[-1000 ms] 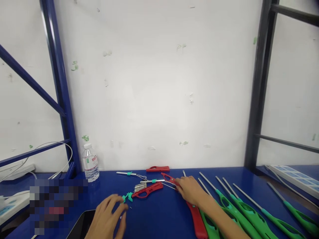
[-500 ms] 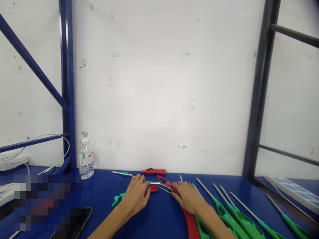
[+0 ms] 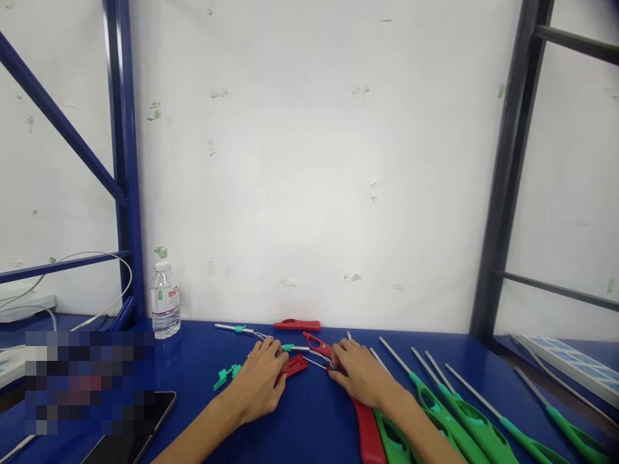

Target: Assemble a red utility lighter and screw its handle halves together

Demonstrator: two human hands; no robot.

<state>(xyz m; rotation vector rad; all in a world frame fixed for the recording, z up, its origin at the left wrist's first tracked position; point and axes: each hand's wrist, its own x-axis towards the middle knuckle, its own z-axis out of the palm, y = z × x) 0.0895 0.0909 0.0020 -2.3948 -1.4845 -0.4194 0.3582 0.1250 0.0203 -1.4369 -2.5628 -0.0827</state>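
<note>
My left hand is closed around one end of a short red lighter casing piece. To its right, my right hand lies over a long red lighter casing, with thumb and forefinger pinched near its upper part. Thin wires run from those fingertips toward a metal tube with a teal collar between the hands. What exactly the right fingertips hold is partly hidden. Beyond the hands are another red casing half and a second tube. Small teal plastic parts lie left of my left hand.
Several green long-necked lighters lie along the right side of the blue table. A water bottle stands at the back left, and a black phone lies nearer. Blue and dark frame posts flank the white wall.
The camera view has shifted slightly. Both hands stay at the same parts, and the short red piece by my left hand has tilted a little, its right end higher.
</note>
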